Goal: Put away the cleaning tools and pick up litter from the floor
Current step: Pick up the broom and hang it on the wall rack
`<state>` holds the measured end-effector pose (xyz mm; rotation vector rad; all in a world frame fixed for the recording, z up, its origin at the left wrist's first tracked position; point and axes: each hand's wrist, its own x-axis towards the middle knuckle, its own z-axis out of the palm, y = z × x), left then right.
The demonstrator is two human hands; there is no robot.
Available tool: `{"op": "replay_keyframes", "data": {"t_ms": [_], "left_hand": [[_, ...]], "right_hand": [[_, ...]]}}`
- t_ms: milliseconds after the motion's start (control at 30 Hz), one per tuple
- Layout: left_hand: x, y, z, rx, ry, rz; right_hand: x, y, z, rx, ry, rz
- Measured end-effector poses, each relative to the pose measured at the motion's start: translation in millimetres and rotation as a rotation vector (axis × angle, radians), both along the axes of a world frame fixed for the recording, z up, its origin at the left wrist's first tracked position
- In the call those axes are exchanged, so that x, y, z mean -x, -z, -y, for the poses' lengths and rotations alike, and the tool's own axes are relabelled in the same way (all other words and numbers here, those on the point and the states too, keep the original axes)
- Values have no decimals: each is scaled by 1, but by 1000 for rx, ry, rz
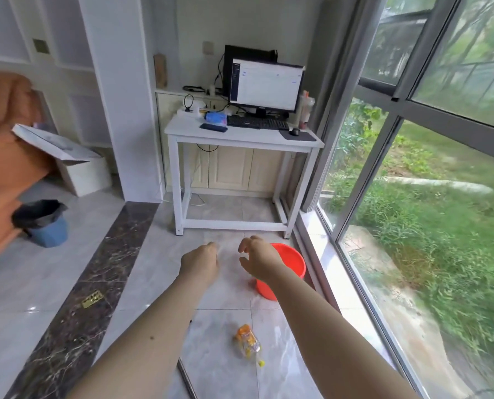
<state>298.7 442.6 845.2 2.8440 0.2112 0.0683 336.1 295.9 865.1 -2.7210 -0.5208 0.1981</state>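
Observation:
A crumpled orange and yellow snack wrapper (248, 345) lies on the grey floor tiles between my two forearms. A red plastic bucket (290, 264) stands on the floor by the window, partly hidden by my right hand (261, 259), whose fingers are spread and hold nothing. My left hand (201, 260) hovers to the left of it with the fingers curled in, and nothing shows in it. A thin metal pole (186, 380), perhaps a mop or broom handle, lies on the floor at the bottom edge under my left arm.
A white desk (244, 136) with a monitor and keyboard stands ahead. A blue bin (48, 230) with a black liner sits at the left by an orange sofa (6, 156). An open white box (81, 175) leans by the pillar. Large windows (413, 197) line the right.

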Motion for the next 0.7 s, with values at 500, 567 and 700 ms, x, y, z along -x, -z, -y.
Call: {"op": "replay_keyframes", "data": {"t_ms": [500, 567, 700], "left_hand": [[-126, 48, -63, 16, 108, -154], [-141, 59, -69, 15, 154, -177], [-167, 80, -80, 12, 257, -221]], "right_hand": [[-117, 59, -58, 11, 98, -131], [-123, 70, -65, 15, 133, -157], [-130, 92, -78, 5, 263, -199]]}}
